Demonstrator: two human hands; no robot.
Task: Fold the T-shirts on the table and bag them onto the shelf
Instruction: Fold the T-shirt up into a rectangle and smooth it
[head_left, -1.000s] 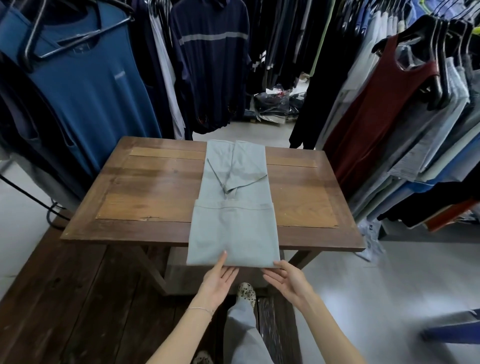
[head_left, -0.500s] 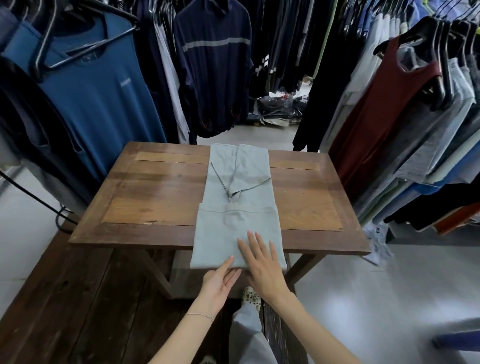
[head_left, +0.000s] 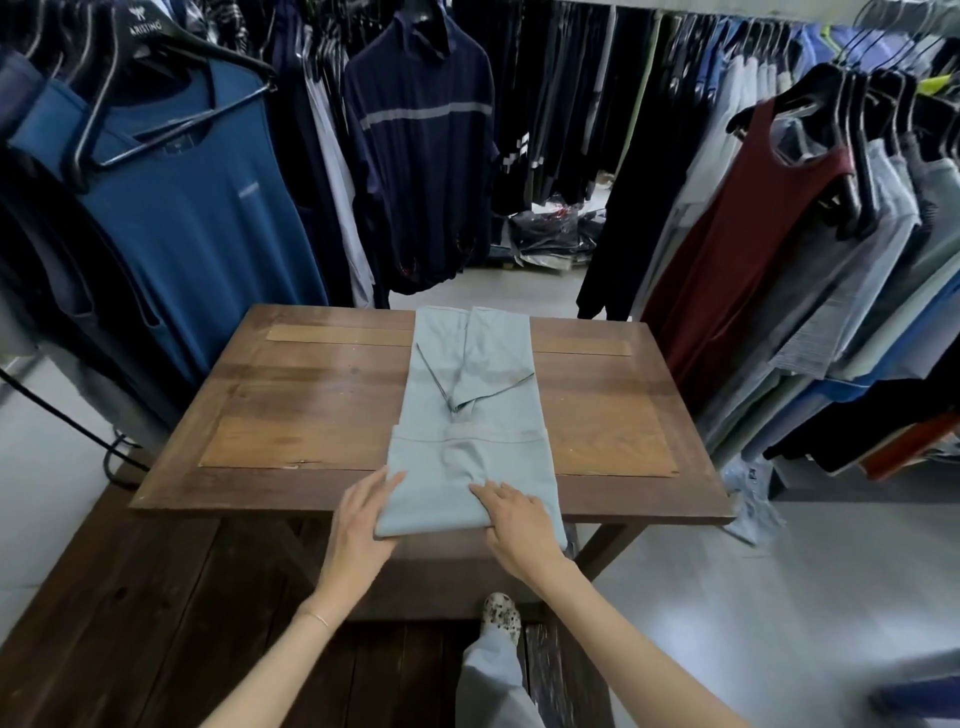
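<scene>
We now have both hands on the T-shirt (head_left: 470, 436), where a second ago they only reached for its hanging hem. The left hand (head_left: 358, 525) cups the shirt's near left corner, fingers fairly straight along the edge; the right hand (head_left: 517, 525) lies on the shirt's near right part, fingers loosely spread and pressing. The shirt lies in a long strip down the middle of the table (head_left: 311, 395), its near fold doubled over. We judge another fold comes next. Hanging clothes (head_left: 171, 218) crowd both sides of the table; no bag or shelf shows.
</scene>
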